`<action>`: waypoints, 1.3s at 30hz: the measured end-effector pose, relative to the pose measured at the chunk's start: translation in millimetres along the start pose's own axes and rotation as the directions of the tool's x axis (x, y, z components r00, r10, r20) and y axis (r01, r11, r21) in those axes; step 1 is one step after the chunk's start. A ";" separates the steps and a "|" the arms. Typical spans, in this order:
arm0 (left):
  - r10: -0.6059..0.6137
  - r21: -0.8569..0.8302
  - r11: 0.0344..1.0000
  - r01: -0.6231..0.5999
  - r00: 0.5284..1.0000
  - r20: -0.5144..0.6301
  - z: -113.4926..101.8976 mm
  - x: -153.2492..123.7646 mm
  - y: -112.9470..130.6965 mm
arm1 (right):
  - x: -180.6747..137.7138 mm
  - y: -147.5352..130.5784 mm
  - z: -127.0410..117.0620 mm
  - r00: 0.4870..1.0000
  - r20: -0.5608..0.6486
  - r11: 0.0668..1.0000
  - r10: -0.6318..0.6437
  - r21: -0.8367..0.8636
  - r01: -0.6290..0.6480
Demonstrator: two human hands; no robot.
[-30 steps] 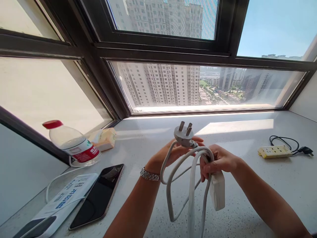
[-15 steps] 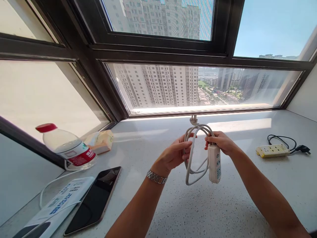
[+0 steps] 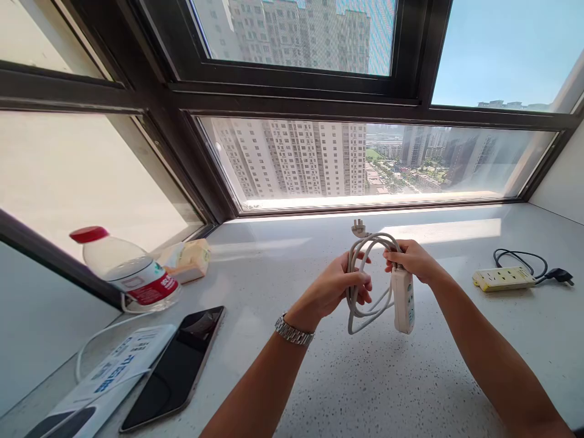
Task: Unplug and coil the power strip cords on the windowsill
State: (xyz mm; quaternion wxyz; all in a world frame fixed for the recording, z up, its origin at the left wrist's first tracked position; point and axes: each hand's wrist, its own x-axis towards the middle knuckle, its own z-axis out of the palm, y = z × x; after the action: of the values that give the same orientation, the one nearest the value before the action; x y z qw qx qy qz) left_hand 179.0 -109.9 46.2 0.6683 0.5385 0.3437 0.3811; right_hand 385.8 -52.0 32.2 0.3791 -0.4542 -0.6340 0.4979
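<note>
A white power strip (image 3: 403, 302) hangs upright above the counter, its sockets facing right. My right hand (image 3: 413, 260) pinches its cable end together with the top of the looped grey cable (image 3: 375, 313). On the left side of the loops, my left hand (image 3: 340, 283) is closed around the cable, thumb in front and fingertips showing through the coil. The cable's plug (image 3: 358, 228) sticks up behind the loops, prongs pointing toward the window. A metal watch (image 3: 294, 331) is on my left wrist.
On the right lies a yellowish power strip (image 3: 504, 278) with a black plug (image 3: 560, 276). To the left are a red-capped bottle (image 3: 152, 285), a tissue pack (image 3: 190, 260), a phone (image 3: 176, 371) and a white box (image 3: 107, 371) with a white cable across it. A window (image 3: 292, 161) borders the counter.
Both hands and the coiled power strip have shifted slightly right. My left hand has closed in on the loops, which look narrower, and the plug has tilted so its prongs show more.
</note>
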 end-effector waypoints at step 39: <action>0.376 0.519 0.838 -0.167 0.867 -0.327 -17.8 14.2 -10.4 | -9.9 -15.4 4.2 0.967 0.219 0.859 -0.129 0.512 -0.001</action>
State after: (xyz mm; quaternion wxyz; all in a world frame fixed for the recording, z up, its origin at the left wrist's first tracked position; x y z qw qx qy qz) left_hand 171.6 -90.7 32.0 0.3645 0.6355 0.4787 0.4839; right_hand 381.8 -64.1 46.1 0.4202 -0.2517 -0.5373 0.6866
